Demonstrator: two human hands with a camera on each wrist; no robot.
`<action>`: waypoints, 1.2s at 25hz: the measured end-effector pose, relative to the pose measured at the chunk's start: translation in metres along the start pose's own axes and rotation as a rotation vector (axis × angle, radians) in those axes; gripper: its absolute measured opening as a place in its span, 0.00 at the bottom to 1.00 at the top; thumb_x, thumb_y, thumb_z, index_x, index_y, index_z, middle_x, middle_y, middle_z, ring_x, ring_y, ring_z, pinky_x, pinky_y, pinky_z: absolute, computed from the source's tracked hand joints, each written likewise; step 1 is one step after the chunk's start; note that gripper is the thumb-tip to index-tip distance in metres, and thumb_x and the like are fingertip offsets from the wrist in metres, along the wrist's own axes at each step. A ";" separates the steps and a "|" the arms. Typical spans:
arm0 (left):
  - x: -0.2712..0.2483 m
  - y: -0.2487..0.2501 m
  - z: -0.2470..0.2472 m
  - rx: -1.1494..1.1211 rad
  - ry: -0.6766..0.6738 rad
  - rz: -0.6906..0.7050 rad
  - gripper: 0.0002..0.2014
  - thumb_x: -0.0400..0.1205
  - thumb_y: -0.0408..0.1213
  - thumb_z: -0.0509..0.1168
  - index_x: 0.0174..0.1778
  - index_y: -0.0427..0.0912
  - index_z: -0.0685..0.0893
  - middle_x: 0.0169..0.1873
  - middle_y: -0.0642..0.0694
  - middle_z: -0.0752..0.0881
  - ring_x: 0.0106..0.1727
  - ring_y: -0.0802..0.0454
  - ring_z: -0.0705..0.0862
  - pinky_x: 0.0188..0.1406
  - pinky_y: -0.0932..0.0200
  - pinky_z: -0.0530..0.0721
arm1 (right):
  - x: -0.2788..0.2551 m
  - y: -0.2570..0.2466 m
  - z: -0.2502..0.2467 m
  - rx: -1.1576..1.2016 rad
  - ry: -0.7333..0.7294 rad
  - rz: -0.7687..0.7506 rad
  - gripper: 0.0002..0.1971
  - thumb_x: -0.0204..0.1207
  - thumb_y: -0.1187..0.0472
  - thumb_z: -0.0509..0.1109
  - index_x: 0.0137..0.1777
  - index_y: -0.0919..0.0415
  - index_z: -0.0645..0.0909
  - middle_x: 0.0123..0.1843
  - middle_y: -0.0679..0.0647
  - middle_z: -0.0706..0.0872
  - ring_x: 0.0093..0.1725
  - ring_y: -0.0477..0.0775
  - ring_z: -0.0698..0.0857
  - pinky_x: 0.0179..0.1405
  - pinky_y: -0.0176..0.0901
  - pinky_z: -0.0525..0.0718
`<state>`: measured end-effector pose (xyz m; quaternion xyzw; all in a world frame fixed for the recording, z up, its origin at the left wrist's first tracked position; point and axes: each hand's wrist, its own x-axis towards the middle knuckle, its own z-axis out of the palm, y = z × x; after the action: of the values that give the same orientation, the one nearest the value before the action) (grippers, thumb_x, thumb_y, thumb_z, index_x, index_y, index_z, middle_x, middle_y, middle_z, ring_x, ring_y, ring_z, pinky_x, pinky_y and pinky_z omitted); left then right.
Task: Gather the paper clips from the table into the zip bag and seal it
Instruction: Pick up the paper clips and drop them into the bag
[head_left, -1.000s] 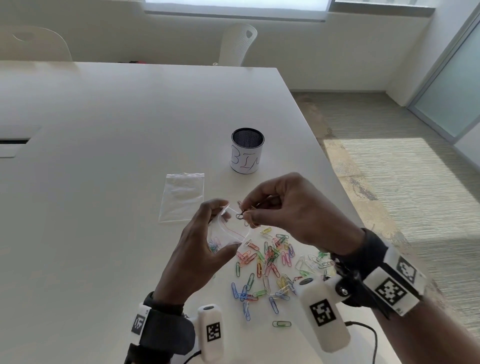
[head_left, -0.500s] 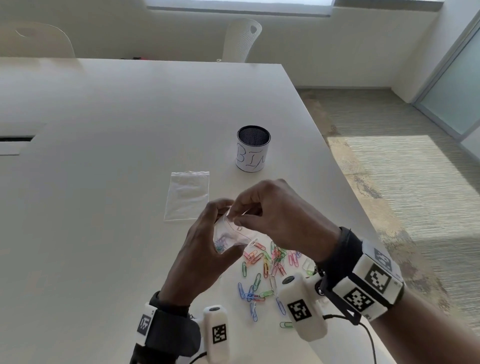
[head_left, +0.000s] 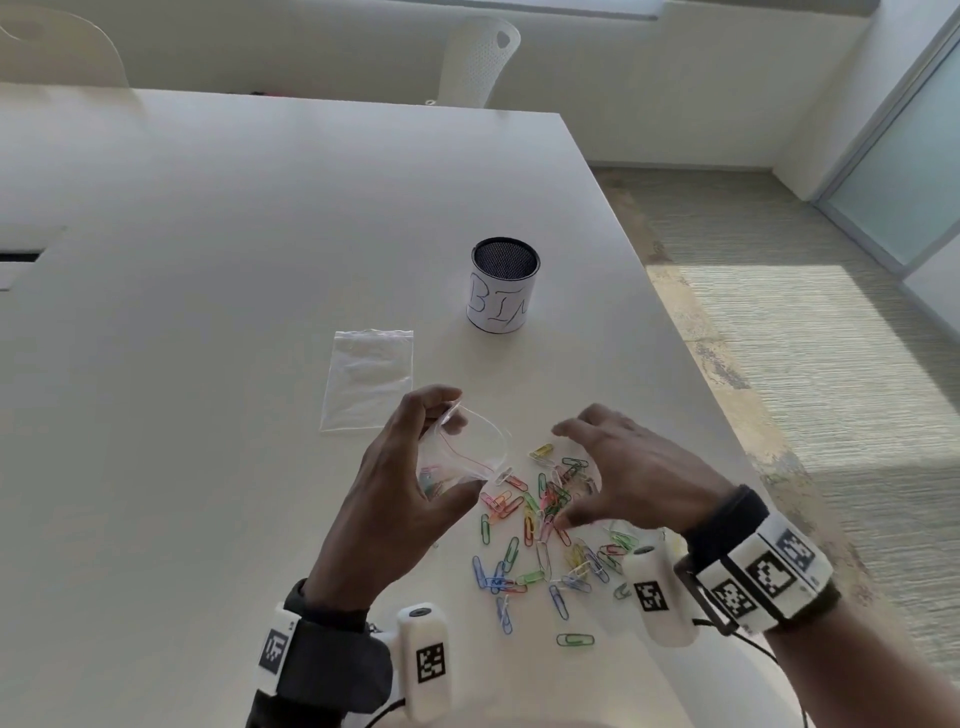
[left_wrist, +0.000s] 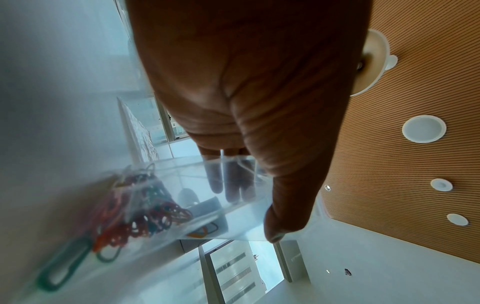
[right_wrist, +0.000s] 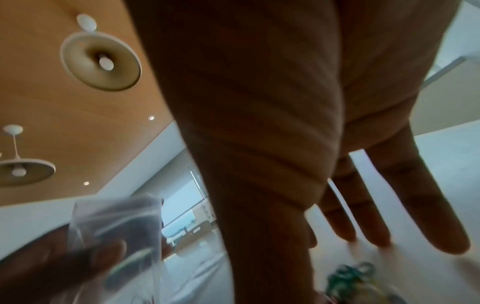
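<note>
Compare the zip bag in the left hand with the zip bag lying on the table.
The held zip bag is gripped by the left hand with its mouth gaping open; the flat zip bag lies untouched on the table. The held zip bag has coloured paper clips in its bottom; the flat zip bag looks empty. Both are small and clear.

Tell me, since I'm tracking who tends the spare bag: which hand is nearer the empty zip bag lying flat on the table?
Left. The left hand sits just beside the flat bag's near corner; the right hand hovers farther off, over the paper clips.
</note>
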<state>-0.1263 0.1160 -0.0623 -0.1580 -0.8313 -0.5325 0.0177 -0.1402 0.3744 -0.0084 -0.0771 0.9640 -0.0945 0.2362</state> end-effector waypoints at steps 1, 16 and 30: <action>0.000 0.000 0.001 0.002 -0.004 0.000 0.38 0.75 0.45 0.82 0.79 0.58 0.72 0.64 0.62 0.85 0.70 0.60 0.85 0.55 0.73 0.86 | -0.002 0.000 0.005 -0.031 0.007 0.002 0.55 0.63 0.32 0.83 0.88 0.46 0.63 0.81 0.49 0.71 0.78 0.51 0.75 0.78 0.48 0.79; -0.002 0.000 0.007 0.014 -0.017 0.021 0.39 0.75 0.39 0.84 0.77 0.63 0.71 0.63 0.65 0.84 0.69 0.61 0.84 0.54 0.72 0.87 | -0.003 -0.018 0.037 0.076 0.239 -0.127 0.13 0.85 0.55 0.74 0.68 0.51 0.84 0.63 0.49 0.83 0.56 0.50 0.86 0.63 0.38 0.87; -0.002 0.003 0.004 -0.005 -0.012 0.015 0.38 0.74 0.47 0.82 0.78 0.61 0.71 0.63 0.67 0.83 0.69 0.62 0.84 0.55 0.68 0.89 | 0.008 -0.006 0.033 0.195 0.324 -0.079 0.09 0.84 0.71 0.72 0.51 0.61 0.94 0.48 0.53 0.94 0.40 0.45 0.91 0.37 0.23 0.85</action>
<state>-0.1229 0.1200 -0.0620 -0.1674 -0.8289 -0.5335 0.0164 -0.1316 0.3625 -0.0393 -0.0755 0.9720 -0.2077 0.0802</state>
